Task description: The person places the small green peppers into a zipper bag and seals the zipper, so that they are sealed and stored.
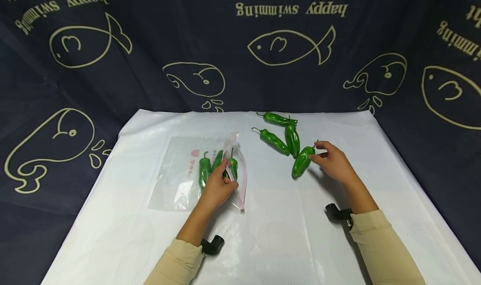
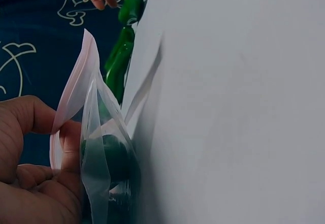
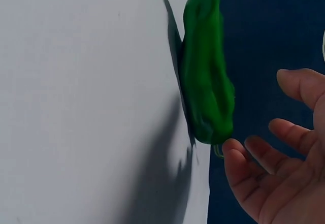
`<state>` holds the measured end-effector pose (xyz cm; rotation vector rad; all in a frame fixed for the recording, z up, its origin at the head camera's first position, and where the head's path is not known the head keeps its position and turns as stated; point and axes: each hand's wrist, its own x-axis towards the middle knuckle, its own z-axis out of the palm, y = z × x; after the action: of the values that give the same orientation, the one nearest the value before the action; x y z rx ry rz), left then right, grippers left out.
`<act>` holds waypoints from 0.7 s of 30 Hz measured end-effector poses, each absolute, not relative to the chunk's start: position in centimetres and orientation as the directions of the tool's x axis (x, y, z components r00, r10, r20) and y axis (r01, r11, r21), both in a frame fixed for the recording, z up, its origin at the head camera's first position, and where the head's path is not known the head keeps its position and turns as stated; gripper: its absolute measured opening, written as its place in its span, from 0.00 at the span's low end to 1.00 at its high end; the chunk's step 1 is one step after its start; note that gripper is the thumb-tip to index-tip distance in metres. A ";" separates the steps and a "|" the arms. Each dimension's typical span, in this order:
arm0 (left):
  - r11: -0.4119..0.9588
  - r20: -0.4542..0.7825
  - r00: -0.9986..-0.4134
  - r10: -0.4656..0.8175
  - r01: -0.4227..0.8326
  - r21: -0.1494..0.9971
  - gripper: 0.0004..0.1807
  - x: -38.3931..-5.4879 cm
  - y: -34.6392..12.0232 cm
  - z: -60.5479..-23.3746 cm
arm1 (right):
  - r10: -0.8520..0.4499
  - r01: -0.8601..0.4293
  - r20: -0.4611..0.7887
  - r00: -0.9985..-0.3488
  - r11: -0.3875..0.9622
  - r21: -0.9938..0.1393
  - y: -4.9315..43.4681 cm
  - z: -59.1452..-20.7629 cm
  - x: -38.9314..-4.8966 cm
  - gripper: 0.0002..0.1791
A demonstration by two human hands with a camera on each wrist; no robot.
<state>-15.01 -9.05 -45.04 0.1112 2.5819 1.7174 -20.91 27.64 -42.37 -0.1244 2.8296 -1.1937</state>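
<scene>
My left hand (image 1: 217, 188) grips the pink-edged mouth of a clear zip bag (image 1: 170, 180), its fingers and thumb pinching the rim in the left wrist view. Green peppers (image 1: 204, 171) lie inside the bag, partly covered by that hand. On the right, my right hand (image 1: 334, 163) is at the stem end of a loose green pepper (image 1: 302, 163). The right wrist view has its fingers (image 3: 261, 153) loosely bent and spread, the thumb apart, beside the near end of the pepper (image 3: 205, 71).
Behind that pepper lie a middle pepper (image 1: 292, 139), a left one (image 1: 273, 142) and a far one (image 1: 278, 118) near the table's back edge. White sheeting covers the table (image 1: 278, 235). A dark cloth (image 1: 240, 80) with fish drawings hangs behind it.
</scene>
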 end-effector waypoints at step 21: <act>0.355 0.006 -0.996 0.094 0.039 0.934 0.48 -15.1 -9.0 -45.2 | -0.074 0.036 -0.131 -0.989 0.729 -0.683 26.7 -44.2 -22.9 0.42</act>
<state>-15.10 -8.98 -45.17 0.1250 2.5457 1.7533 -22.89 26.71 -44.19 -0.0310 2.7813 -1.1032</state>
